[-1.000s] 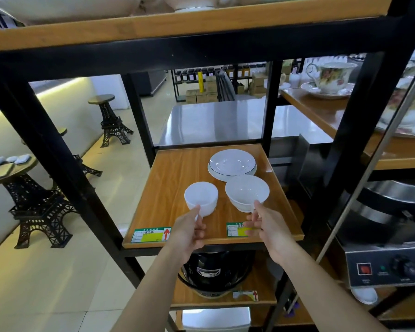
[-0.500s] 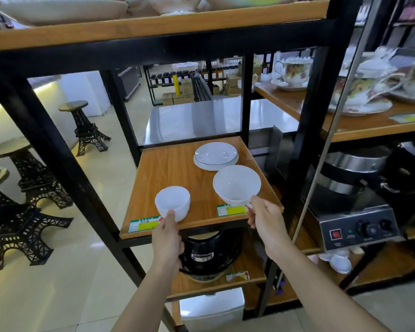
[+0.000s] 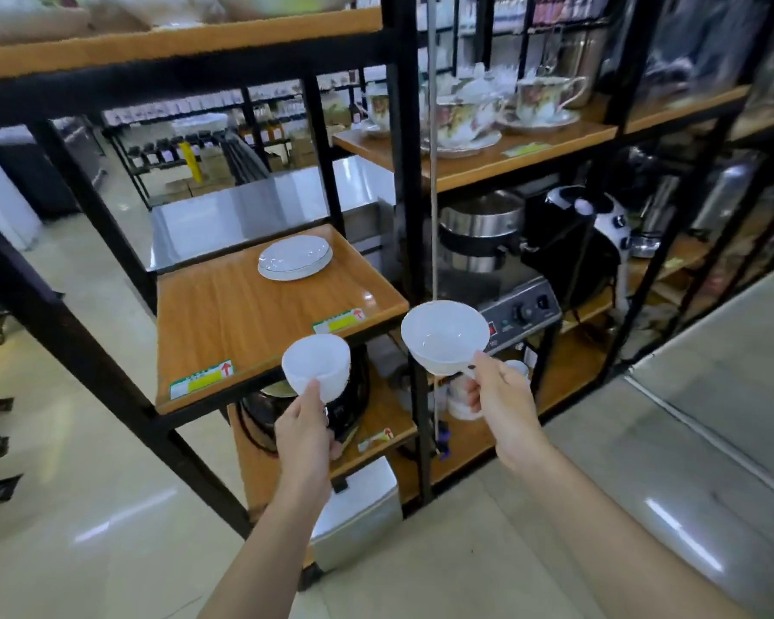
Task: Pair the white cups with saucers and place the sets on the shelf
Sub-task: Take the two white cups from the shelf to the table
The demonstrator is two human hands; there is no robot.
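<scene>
Two white cups in the air, off the shelf — small cup (image 3: 316, 367) pinched by the left hand (image 3: 305, 433), thumb on the near rim, fingers under the base. Wide cup (image 3: 444, 336) pinched by the right hand (image 3: 503, 411) at its lower side, near the handle; exact finger placement blurred. Both cups upright, mouths up, apart from each other, wide one at 3 o'clock of the small one and slightly higher. Both sit in front of the near edge of the wooden shelf (image 3: 242, 314), below its board level.

Stack of saucers (image 3: 295, 257) on the shelf at 12 o'clock of the small cup, toward the far right corner, well apart from both cups. Two price labels (image 3: 202, 379) on the shelf's front edge — one at 9 o'clock of the small cup, the other between the cups.

Floral teacups (image 3: 465, 116) on saucers on the upper shelf at 1 o'clock. Steel appliance with knobs (image 3: 521, 312) just behind the wide cup. Black cooker (image 3: 269, 406) on the lower shelf, partly hidden by the left hand.
</scene>
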